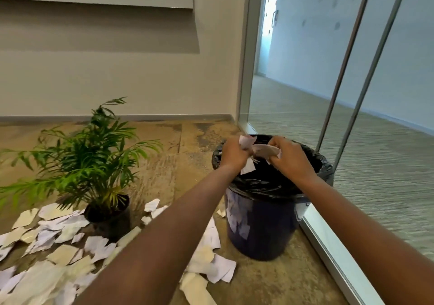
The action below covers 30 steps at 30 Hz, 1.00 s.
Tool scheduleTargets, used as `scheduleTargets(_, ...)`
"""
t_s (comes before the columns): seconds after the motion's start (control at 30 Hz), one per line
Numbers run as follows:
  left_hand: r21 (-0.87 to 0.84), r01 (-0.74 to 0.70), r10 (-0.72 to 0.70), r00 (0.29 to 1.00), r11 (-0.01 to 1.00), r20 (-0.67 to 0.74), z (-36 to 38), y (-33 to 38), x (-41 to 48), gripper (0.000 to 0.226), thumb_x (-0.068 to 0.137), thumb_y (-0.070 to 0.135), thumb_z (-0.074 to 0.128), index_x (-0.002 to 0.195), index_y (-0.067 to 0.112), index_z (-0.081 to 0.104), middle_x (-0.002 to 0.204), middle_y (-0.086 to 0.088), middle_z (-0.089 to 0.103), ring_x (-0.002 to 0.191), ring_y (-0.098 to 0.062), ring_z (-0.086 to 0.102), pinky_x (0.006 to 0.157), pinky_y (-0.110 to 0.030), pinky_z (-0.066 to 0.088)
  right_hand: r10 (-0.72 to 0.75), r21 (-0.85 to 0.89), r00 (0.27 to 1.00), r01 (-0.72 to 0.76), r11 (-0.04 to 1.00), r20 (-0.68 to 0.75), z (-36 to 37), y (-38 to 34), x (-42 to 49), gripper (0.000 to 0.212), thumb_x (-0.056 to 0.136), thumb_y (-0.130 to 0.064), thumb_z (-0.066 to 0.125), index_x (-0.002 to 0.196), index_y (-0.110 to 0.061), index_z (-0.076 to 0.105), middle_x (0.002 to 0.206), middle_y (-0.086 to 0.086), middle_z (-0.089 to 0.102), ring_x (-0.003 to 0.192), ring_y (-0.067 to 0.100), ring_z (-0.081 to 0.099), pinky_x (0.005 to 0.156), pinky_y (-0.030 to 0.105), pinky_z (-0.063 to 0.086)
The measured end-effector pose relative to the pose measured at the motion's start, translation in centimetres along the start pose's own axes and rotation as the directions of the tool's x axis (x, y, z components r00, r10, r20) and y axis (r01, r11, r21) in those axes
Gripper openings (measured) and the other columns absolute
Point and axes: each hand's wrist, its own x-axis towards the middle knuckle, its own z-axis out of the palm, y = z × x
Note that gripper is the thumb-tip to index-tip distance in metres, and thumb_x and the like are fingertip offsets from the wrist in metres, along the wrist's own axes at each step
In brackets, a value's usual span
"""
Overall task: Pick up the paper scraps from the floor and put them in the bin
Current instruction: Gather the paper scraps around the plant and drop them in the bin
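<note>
Nearest, two bare forearms are seen reaching forward from the bottom edge, the left one crossing above the litter on the floor [270, 279]. Torn paper scraps [58, 241] are scattered over that floor to the left and in front of the bin, white, lilac and cream pieces overlapping one another; several lie against the base of the bin and around a small black pot. A potted plant [94, 164] with long green fronds is stood in that pot, left of the bin and among the scraps.

Further on, a dark blue bin [260, 225] is placed close beside the metal frame of a glass partition [352, 140]. A black liner [265, 185] is folded over its rim. Both hands are held above the bin's open mouth. The left hand [232, 152] is closed in a tight grip on a held bunch of scraps [246, 142], with one white piece hanging below the fingers. The right hand [288, 154] is likewise closed on crumpled paper [266, 151], and the two bunches are nearly touching between the hands.

Beyond, a plain pale wall [117, 81] with a grey skirting is seen, and through the glass a carpeted corridor is visible.
</note>
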Motion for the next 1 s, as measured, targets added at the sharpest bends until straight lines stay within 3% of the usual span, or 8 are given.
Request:
scheduleTargets(0.13,0.17,0.052,-0.089,0.973,0.984,0.215,1.8,-2.3,0.7,0.064,0.084,0.012,0.069,0.14,0.011,0.037,0.145,-0.016,0.033,0.132,-0.032,0.039,0.111,-0.042,0.036,0.195,-0.163,0.951,-0.159,0.974,0.239,0.8,1.3,-0.4,0.052,0.079,-0.024,0.071,0.126,-0.019,0.047,0.128,0.012,0.048,0.121,0.032,0.044,0.1,0.046,0.042)
scheduleTargets(0.23,0.26,-0.042,-0.028,0.966,0.965,0.258,1.2,-2.6,0.5,0.075,0.082,0.02,0.071,0.144,0.013,0.031,0.148,-0.015,0.028,0.138,-0.032,0.029,0.116,-0.041,0.028,0.238,-0.172,0.942,-0.2,0.964,0.238,0.7,0.7,-0.9,0.063,0.078,-0.022,0.072,0.133,-0.023,0.042,0.137,0.014,0.039,0.129,0.035,0.035,0.107,0.048,0.036)
scheduleTargets(0.33,0.215,-0.198,0.158,0.969,0.956,0.191,-1.0,-2.4,-0.7,0.062,0.085,0.02,0.068,0.139,0.009,0.04,0.142,-0.015,0.041,0.134,-0.028,0.037,0.113,-0.038,0.032,0.055,-0.078,0.998,-0.052,0.996,0.036,0.9,-1.1,-2.0,0.045,0.082,-0.011,0.064,0.125,-0.015,0.052,0.13,0.016,0.049,0.125,0.032,0.041,0.106,0.037,0.033)
scheduleTargets(0.47,0.272,-0.345,0.301,0.935,0.899,0.19,-5.1,-4.5,-3.7,0.05,0.09,0.02,0.06,0.136,0.011,0.043,0.138,-0.012,0.045,0.129,-0.022,0.041,0.105,-0.027,0.034,-0.213,-0.066,0.965,0.204,0.977,-0.157,2.9,-5.3,-4.7,0.025,0.085,-0.004,0.058,0.109,-0.008,0.062,0.113,0.015,0.056,0.111,0.029,0.049,0.094,0.023,0.034)
scheduleTargets(0.63,0.529,-0.35,0.234,0.932,0.773,0.275,-10.4,-11.2,-7.8,0.047,0.091,0.019,0.057,0.134,0.008,0.041,0.134,-0.014,0.044,0.122,-0.028,0.044,0.099,-0.032,0.036,-0.459,-0.12,0.888,0.456,0.882,-0.001,9.4,-9.6,-8.2,0.022,0.08,-0.002,0.056,0.1,-0.005,0.065,0.102,0.017,0.059,0.095,0.033,0.056,0.082,0.038,0.049)
scheduleTargets(0.73,0.701,-0.239,0.004,0.948,0.671,0.32,-12.3,-16.0,-9.8,0.065,0.091,0.027,0.057,0.145,0.013,0.025,0.149,-0.013,0.03,0.136,-0.028,0.031,0.11,-0.036,0.028,-0.302,-0.073,0.896,0.342,0.937,0.325,14.9,-9.6,-9.8,0.03,0.087,-0.013,0.054,0.118,-0.012,0.055,0.122,0.012,0.049,0.114,0.029,0.047,0.089,0.034,0.042)
scheduleTargets(0.83,0.824,-0.116,-0.268,0.913,0.555,0.308,-12.8,-20.1,-11.0,0.08,0.089,0.039,0.057,0.15,0.016,0.01,0.156,-0.014,0.016,0.146,-0.028,0.015,0.117,-0.043,0.02,-0.034,-0.189,0.8,0.183,0.965,0.599,19.3,-7.6,-11.1,0.048,0.088,-0.032,0.057,0.132,-0.02,0.041,0.139,0.011,0.036,0.13,0.03,0.035,0.099,0.039,0.04)
scheduleTargets(1.0,0.847,-0.011,-0.478,0.822,0.531,0.31,-11.6,-24.5,-12.1,0.09,0.085,0.041,0.063,0.15,0.026,0.002,0.159,-0.011,-0.001,0.148,-0.031,-0.002,0.115,-0.058,0.008,0.229,-0.309,0.649,0.01,0.951,0.726,23.0,-4.2,-12.0,0.088,0.077,-0.049,0.067,0.146,-0.03,0.015,0.157,0.008,0.007,0.145,0.034,0.009,0.114,0.047,0.027)
